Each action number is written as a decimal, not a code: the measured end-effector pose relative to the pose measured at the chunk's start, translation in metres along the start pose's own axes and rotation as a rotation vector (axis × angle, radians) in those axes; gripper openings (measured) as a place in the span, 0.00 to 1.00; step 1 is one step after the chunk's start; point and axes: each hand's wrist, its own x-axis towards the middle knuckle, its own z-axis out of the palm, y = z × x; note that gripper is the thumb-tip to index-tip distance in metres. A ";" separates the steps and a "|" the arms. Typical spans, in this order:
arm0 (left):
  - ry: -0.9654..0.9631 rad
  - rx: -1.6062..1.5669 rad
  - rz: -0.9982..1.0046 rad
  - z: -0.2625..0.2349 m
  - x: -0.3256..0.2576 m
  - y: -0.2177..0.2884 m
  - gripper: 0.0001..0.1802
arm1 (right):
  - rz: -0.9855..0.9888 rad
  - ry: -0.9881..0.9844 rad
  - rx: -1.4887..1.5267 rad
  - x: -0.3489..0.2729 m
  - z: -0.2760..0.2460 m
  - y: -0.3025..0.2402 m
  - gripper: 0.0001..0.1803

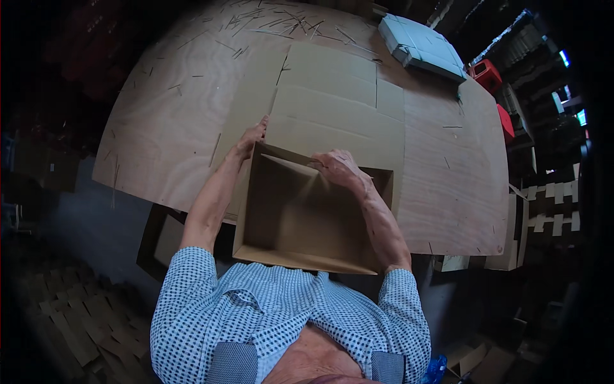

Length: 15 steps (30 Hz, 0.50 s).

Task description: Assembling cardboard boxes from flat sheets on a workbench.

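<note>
Brown cardboard box [307, 221] — open-topped, rectangular, its inside partly shadowed.

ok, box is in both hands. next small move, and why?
I'd probably slide the right hand along the far wall of the cardboard box toward its far right corner, with the left hand bracing the far left one. The right hand sits partway along that wall, and neither hand is at the far right corner.
</note>
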 end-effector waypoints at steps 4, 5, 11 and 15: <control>-0.117 -0.260 0.086 0.020 -0.003 -0.001 0.24 | 0.020 0.135 0.063 -0.012 -0.004 0.002 0.12; -0.152 -0.379 0.171 0.023 -0.010 0.001 0.23 | 0.029 0.127 0.068 -0.015 -0.002 0.005 0.12; -0.232 -0.381 0.450 0.015 -0.040 0.007 0.22 | 0.138 0.536 0.612 -0.048 -0.007 -0.010 0.11; -0.212 -0.356 0.386 0.012 -0.040 0.012 0.27 | 0.370 1.273 0.485 -0.103 -0.014 0.040 0.15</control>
